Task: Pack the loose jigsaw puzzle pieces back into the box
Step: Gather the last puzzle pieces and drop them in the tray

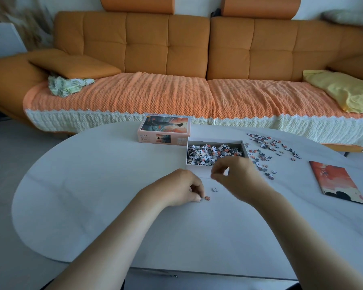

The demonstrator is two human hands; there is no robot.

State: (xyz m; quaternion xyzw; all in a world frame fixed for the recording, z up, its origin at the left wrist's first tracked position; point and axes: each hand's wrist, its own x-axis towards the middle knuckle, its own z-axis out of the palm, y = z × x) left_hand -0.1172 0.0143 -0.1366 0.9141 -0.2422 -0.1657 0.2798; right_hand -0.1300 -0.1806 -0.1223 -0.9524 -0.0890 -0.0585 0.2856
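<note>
The open white box tray (198, 168), holding several mixed puzzle pieces, stands on the white table (105, 185). Several loose pieces (264, 152) are scattered to its right. My left hand (182, 188) rests on the table in front of the tray with its fingers curled, and its fingertips pinch a small dark piece beside an orange piece (207, 198). A grey piece (214, 189) lies just beyond. My right hand (235, 174) hovers at the tray's front edge, thumb and forefinger closed in a ring. It is blurred, so I cannot tell whether it holds a piece.
The box lid (164, 130) with the picture stands left of the tray at the far table edge. A flat orange picture sheet (336, 181) lies at the right. An orange sofa (176, 59) with a knitted cover runs behind the table.
</note>
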